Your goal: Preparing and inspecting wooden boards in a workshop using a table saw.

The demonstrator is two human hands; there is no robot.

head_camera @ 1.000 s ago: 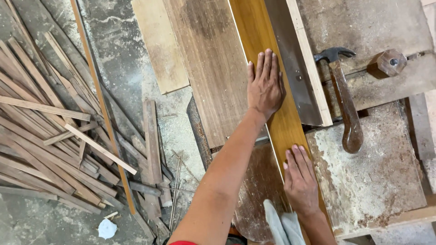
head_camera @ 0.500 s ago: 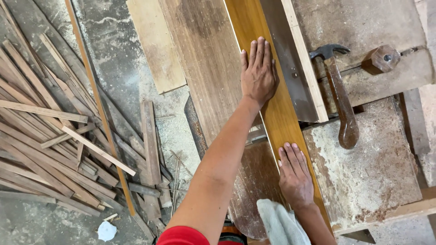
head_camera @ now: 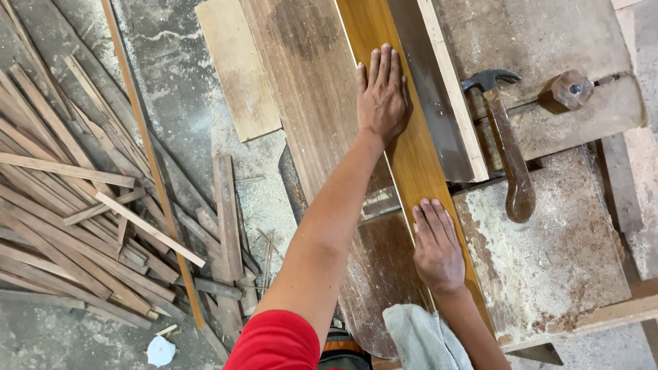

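Observation:
A long yellow-orange plank (head_camera: 418, 164) lies lengthwise on a worn saw table, beside a grey metal fence with a pale wooden strip (head_camera: 439, 103) on its right. My left hand (head_camera: 382, 92) reaches far forward and lies flat, palm down, on the plank's far part. My right hand (head_camera: 435, 248) lies flat on the plank's near part, fingers pointing away from me. Neither hand curls around anything. A wider brown board (head_camera: 308, 89) lies just left of the plank, under my left forearm.
A claw hammer (head_camera: 510, 157) with a wooden handle rests on the table right of the fence, near a wooden knob (head_camera: 567, 89). A heap of thin wood offcuts (head_camera: 82, 226) covers the dusty floor at left. A grey cloth (head_camera: 418, 336) hangs by my right wrist.
Both hands have slid forward along the plank, away from me, the left one farther than the right. The hammer and the offcuts have stayed where they were.

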